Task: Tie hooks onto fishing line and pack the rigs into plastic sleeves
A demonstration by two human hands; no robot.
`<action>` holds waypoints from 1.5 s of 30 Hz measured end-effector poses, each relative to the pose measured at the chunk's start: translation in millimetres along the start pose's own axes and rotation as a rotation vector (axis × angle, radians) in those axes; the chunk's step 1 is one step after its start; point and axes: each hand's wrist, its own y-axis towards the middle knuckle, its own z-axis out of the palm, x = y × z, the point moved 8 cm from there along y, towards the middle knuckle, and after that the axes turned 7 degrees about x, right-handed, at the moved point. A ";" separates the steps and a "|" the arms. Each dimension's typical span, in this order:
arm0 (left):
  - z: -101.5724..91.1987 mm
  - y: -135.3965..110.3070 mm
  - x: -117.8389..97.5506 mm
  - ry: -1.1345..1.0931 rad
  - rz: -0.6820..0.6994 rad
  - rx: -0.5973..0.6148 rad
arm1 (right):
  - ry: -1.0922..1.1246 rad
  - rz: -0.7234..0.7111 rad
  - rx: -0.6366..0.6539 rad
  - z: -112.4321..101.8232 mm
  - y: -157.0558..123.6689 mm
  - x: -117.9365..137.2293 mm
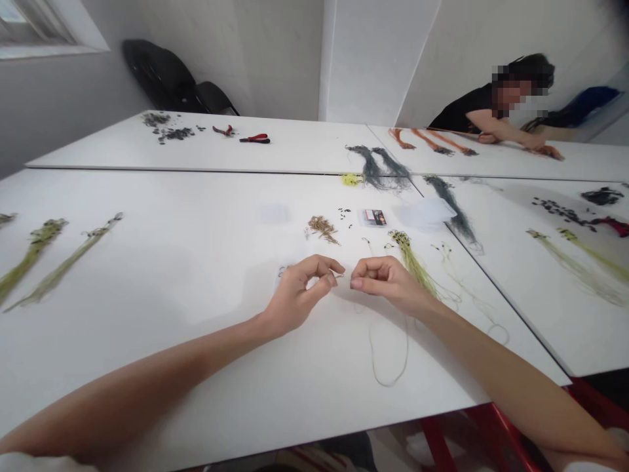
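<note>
Over the white table (187,262), my left hand (297,295) pinches a small brass-coloured metal piece (341,276) between thumb and forefinger. Just to its right, fingertips a short gap away, my right hand (388,282) is closed on a thin pale cord (407,354). The cord hangs in a long loop below that hand; its pinched end is hidden by the fingers. Beyond my hands lies a pile of small brass-coloured metal pieces (322,227). A bundle of yellow-green cords (415,265) with dark ends lies beside my right hand. Some dark rings (282,270) show behind my left hand.
Farther off are a small labelled box (373,217), clear plastic (427,212), grey-green cord bundles (373,167) and red-handled pliers (255,138). More yellow-green bundles (69,262) lie left. Across the table, a person (472,108) handles orange cords (545,152). Seams divide the tables.
</note>
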 end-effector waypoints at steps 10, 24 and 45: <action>9.9 6.3 19.5 -0.541 -0.173 0.064 | -0.049 0.013 0.067 3.7 1.3 -0.2; 18.5 1.5 10.7 -0.262 -0.114 0.152 | -0.730 -0.444 -0.229 15.6 -17.4 46.2; 19.4 6.0 9.8 -0.395 -0.177 0.285 | -0.707 -0.313 -0.178 10.4 -13.8 41.0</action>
